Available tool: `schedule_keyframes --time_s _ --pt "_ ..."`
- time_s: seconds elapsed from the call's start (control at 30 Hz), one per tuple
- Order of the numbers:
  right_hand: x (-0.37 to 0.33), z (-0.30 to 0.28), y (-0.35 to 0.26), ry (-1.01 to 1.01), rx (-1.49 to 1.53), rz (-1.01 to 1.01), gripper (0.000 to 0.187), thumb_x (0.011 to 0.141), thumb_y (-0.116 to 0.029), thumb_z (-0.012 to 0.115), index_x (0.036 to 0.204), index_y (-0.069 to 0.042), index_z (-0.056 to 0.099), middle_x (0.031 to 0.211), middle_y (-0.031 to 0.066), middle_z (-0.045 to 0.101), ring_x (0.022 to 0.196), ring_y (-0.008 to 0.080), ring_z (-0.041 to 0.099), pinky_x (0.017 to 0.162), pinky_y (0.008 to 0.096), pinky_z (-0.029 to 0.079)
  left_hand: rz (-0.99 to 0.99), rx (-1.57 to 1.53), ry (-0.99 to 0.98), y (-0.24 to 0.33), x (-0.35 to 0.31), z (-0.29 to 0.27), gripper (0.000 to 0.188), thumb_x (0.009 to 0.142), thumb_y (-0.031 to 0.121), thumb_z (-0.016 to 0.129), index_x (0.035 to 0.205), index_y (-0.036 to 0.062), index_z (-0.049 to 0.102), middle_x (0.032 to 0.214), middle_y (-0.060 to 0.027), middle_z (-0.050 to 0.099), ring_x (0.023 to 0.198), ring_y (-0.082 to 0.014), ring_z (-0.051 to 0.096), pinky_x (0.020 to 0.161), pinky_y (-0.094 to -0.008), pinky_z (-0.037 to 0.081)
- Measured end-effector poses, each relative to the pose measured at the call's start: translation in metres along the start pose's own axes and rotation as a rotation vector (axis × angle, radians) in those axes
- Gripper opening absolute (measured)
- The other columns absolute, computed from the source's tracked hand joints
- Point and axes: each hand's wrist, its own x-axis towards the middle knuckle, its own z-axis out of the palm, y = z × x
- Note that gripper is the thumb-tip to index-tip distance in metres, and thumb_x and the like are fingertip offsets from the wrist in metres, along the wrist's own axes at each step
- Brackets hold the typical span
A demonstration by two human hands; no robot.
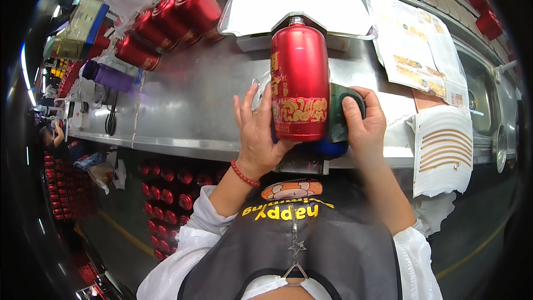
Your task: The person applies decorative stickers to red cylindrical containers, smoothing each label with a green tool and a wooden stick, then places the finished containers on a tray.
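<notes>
While the red bottle (300, 78) lies above the near edge of the worktop (189, 94), neck away from me, my left hand (258, 133) rests loosely spread against its left side; my right hand (363, 119) pinches a flat green pad (337, 116) at its right. The step appears to be smoothing the gold decoration (304, 110); the next move calls for even pressure. Farther right: printed sheets (408, 44).

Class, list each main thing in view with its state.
Left hand: fingers spread, against the red bottle
Right hand: gripping the green pad
Red bottle: handled, neck at the far end
Green pad: gripped, beside the bottle
Red bracelet: worn, left wrist
Striped sheet: overhanging the counter edge
</notes>
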Motion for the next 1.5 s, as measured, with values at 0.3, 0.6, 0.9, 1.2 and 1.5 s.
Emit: schedule_keyframes --time_s 0.3,0.6,0.9,1.2,1.5 --pt "-0.005 -0.012 -0.026 -0.153 0.282 0.108 0.028 0.099 -0.015 0.064 0.120 0.002 0.055 0.104 0.0039 0.065 0.093 0.0072 0.057 0.082 0.0224 0.048 0.183 0.161 0.048 0.014 0.018 -0.034 0.102 0.076 0.056 0.079 0.152 0.0013 0.038 0.127 -0.0171 0.063 0.142 -0.0387 0.033 0.117 -0.0635 0.002" --pt "-0.010 0.000 -0.030 -0.199 0.189 0.032 0.035 0.100 -0.013 0.061 0.130 0.004 0.052 0.113 0.0074 0.062 0.102 0.0107 0.056 0.091 0.0242 0.046 0.123 0.153 0.063 0.014 0.020 -0.027 0.106 0.075 0.061 0.077 0.152 0.0004 0.038 0.118 -0.0178 0.067 0.141 -0.0414 0.032 0.116 -0.0667 0.005" --pt "-0.007 0.003 -0.039 -0.216 -0.009 0.035 0.035 0.098 -0.008 0.059 0.131 0.003 0.054 0.113 0.0085 0.063 0.101 0.0111 0.057 0.090 0.0257 0.047 -0.236 -0.670 -0.054 0.005 0.020 -0.018 0.092 0.098 0.064 0.050 0.153 -0.0060 0.029 0.147 -0.0247 0.043 0.139 -0.0373 0.034 0.117 -0.0456 0.025" --pt "0.004 0.035 -0.080 -0.276 -0.475 -0.240 0.036 0.093 -0.003 0.057 0.127 0.005 0.060 0.080 0.0101 0.066 0.066 0.0143 0.061 0.070 0.0309 0.051 -0.256 -0.718 -0.052 -0.003 0.011 -0.012 0.075 0.105 0.049 0.046 0.155 -0.0041 0.029 0.150 -0.0213 0.043 0.138 -0.0303 0.040 0.121 -0.0448 0.017" --pt "0.013 0.064 -0.096 -0.441 -0.938 -0.578 0.039 0.088 -0.006 0.061 0.125 0.003 0.062 0.062 0.0178 0.060 0.055 0.0350 0.060 0.058 0.0411 0.048 -0.302 -0.849 0.005 -0.005 0.002 -0.011 0.067 0.107 0.044 0.042 0.153 -0.0042 0.033 0.153 -0.0185 0.045 0.145 -0.0260 0.038 0.123 -0.0465 0.005"
